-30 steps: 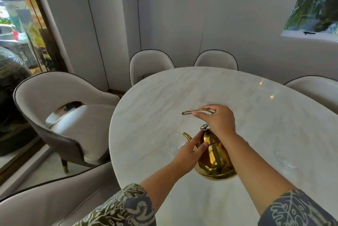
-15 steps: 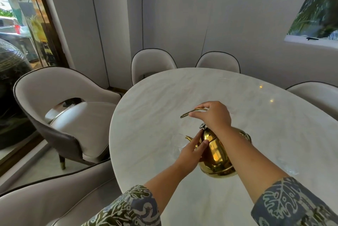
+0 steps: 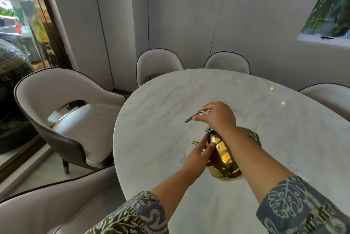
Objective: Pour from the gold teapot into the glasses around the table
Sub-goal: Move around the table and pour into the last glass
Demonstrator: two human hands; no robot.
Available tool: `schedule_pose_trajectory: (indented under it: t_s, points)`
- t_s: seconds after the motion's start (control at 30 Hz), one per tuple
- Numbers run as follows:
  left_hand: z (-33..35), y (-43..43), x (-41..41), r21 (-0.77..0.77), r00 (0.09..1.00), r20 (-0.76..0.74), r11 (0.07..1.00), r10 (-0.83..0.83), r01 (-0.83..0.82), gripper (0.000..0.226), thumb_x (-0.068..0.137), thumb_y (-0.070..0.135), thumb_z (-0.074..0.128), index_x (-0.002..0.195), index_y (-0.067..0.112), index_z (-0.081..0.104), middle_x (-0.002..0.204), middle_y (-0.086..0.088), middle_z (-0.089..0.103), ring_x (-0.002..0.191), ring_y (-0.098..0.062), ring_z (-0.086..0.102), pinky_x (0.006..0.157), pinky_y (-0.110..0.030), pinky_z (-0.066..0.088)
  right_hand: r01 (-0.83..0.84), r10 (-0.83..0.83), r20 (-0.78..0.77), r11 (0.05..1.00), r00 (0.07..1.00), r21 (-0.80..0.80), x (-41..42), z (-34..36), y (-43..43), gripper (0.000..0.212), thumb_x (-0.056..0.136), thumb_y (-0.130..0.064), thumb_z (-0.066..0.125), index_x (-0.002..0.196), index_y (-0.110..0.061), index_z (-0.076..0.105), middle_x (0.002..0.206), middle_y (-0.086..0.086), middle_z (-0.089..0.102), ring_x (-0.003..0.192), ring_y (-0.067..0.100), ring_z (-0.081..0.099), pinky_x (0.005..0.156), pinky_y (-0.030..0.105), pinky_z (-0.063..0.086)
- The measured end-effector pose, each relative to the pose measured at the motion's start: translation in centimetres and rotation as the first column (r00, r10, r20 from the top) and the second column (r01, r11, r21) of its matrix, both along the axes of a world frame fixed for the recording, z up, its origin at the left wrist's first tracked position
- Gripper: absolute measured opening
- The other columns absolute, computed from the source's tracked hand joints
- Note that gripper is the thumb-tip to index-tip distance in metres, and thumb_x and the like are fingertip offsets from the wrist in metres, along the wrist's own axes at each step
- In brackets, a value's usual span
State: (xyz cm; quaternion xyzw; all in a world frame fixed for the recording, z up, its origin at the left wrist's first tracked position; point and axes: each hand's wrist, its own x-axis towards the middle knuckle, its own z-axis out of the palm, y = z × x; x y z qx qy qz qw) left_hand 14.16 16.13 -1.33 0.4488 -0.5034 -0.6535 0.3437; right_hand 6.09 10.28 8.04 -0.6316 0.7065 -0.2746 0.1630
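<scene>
The gold teapot (image 3: 224, 155) hangs tilted above the marble table (image 3: 170, 105), its spout pointing left over a clear glass (image 3: 183, 149). My right hand (image 3: 217, 116) is shut on the teapot's thin gold handle, above the lid knob. My left hand (image 3: 198, 155) rests flat against the teapot's lid and shoulder, fingers extended, partly hiding the spout. A second clear glass (image 3: 298, 170) stands on the table to the right of my right forearm. Whether liquid is flowing I cannot tell.
Cream chairs ring the table: one at the left (image 3: 75, 120), two at the far side (image 3: 157, 65) (image 3: 228, 62), one at the right (image 3: 329, 99), and one in the near left corner (image 3: 56, 209). A glass door stands at the far left.
The teapot has tipped further toward the left, bringing its spout down over the glass. My left hand stays pressed on the lid and my right hand keeps the handle.
</scene>
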Motion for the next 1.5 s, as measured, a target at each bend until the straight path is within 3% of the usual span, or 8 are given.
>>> schedule_pose_trajectory:
  t_s: [0.27,0.47,0.9,1.1,1.33,1.5]
  points:
    - [0.1,-0.2,-0.3,0.014,0.998,-0.058,0.999,0.031,-0.03,0.052,0.098,0.038,0.041,0.147,0.041,0.022,0.146,-0.004,0.043,0.13,-0.027,0.047,0.105,-0.04,0.045,-0.018,0.018,-0.022,1.0,1.0,0.024,-0.1,-0.1,-0.8,0.039,0.069,-0.044,0.08,0.101,-0.022,0.073,0.106,-0.001,0.071,0.08,0.013,0.056,0.067,0.027,0.049]
    - [0.3,-0.3,-0.6,0.006,0.996,-0.072,0.999,0.052,-0.052,0.052,0.098,0.039,0.04,0.147,0.04,0.021,0.148,-0.003,0.039,0.131,-0.026,0.045,0.101,-0.036,0.045,-0.039,0.04,-0.044,0.999,0.998,0.037,-0.1,0.2,-1.2,0.042,0.069,-0.043,0.08,0.104,-0.021,0.073,0.109,-0.001,0.071,0.093,0.018,0.064,0.064,0.024,0.045]
    - [1.1,0.0,-1.0,0.029,0.992,-0.103,0.997,0.071,-0.069,0.052,0.098,0.038,0.039,0.147,0.039,0.021,0.148,-0.002,0.04,0.128,-0.021,0.048,0.092,-0.028,0.047,-0.069,0.074,-0.104,0.996,0.992,0.048,0.0,0.4,-1.7,0.042,0.069,-0.045,0.08,0.103,-0.022,0.074,0.107,0.0,0.072,0.093,0.019,0.065,0.067,0.025,0.048]
    - [1.5,0.2,-1.2,0.027,0.991,-0.104,0.996,0.088,-0.086,0.051,0.099,0.037,0.038,0.146,0.039,0.021,0.148,-0.001,0.039,0.132,-0.023,0.045,0.1,-0.034,0.045,-0.081,0.087,-0.129,0.995,0.988,0.054,0.1,0.8,-1.9,0.039,0.069,-0.046,0.08,0.101,-0.024,0.074,0.105,-0.001,0.072,0.084,0.017,0.062,0.064,0.024,0.046]
    - [2.1,0.4,-1.2,0.029,0.991,-0.099,0.996,0.091,-0.089,0.051,0.099,0.038,0.037,0.147,0.04,0.019,0.15,0.0,0.038,0.134,-0.024,0.043,0.103,-0.036,0.043,-0.098,0.105,-0.164,0.994,0.981,0.051,0.4,1.0,-1.8,0.043,0.07,-0.046,0.079,0.105,-0.021,0.073,0.109,0.0,0.072,0.095,0.019,0.065,0.067,0.025,0.048]
    - [2.5,0.5,-1.1,0.031,0.989,-0.111,0.995,0.093,-0.09,0.051,0.099,0.038,0.037,0.147,0.04,0.019,0.145,0.002,0.04,0.121,-0.016,0.049,0.086,-0.023,0.046,-0.111,0.119,-0.174,0.992,0.978,0.054,0.6,1.5,-1.6,0.039,0.071,-0.045,0.079,0.102,-0.022,0.074,0.107,-0.001,0.072,0.09,0.017,0.063,0.064,0.024,0.044]
